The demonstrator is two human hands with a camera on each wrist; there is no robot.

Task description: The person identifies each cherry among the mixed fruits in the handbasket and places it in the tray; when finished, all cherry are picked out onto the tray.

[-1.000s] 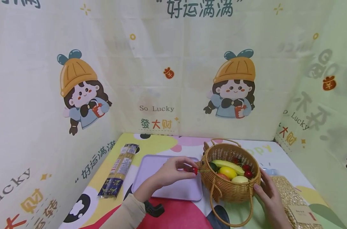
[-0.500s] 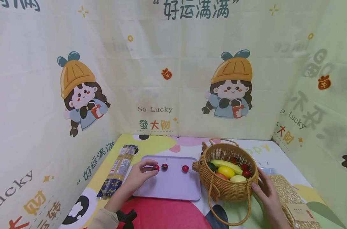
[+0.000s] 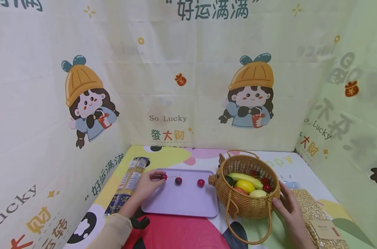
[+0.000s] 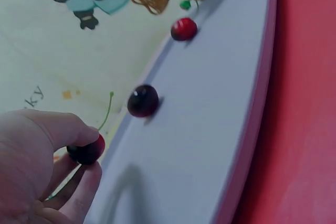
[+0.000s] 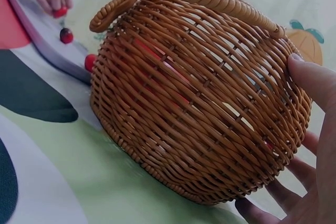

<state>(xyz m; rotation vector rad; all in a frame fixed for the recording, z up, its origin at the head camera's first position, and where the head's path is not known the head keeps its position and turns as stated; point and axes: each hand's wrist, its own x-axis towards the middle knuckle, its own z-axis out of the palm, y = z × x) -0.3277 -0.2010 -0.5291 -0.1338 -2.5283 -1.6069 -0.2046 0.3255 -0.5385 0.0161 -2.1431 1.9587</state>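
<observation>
Between thumb and fingertips, my left hand (image 3: pixel 148 186) pinches a dark red cherry (image 4: pixel 88 151) with a green stem, over the far left part of the lilac tray (image 3: pixel 182 204). Two more cherries lie on that tray: a darker one (image 3: pixel 178 181) near the middle and a redder one (image 3: pixel 201 182) by the basket. My right hand (image 3: pixel 290 211) grips the right side of an animal-shaped wicker basket (image 5: pixel 194 93), thumb near the rim and fingers lower down. Inside it are a banana (image 3: pixel 245 179), a lemon (image 3: pixel 245 186), several cherries and other fruit.
A long pack of noodles (image 3: pixel 129 183) lies left of the tray. On the right, a bag of grain (image 3: pixel 316 214) sits beside my right hand. The basket's handle (image 3: pixel 248 242) hangs toward the front. Printed cloth walls (image 3: pixel 200 103) enclose the table.
My left hand has moved left, away from the basket, to the tray's far left with a cherry. Two cherries now show on the tray behind it. The right hand stays on the basket.
</observation>
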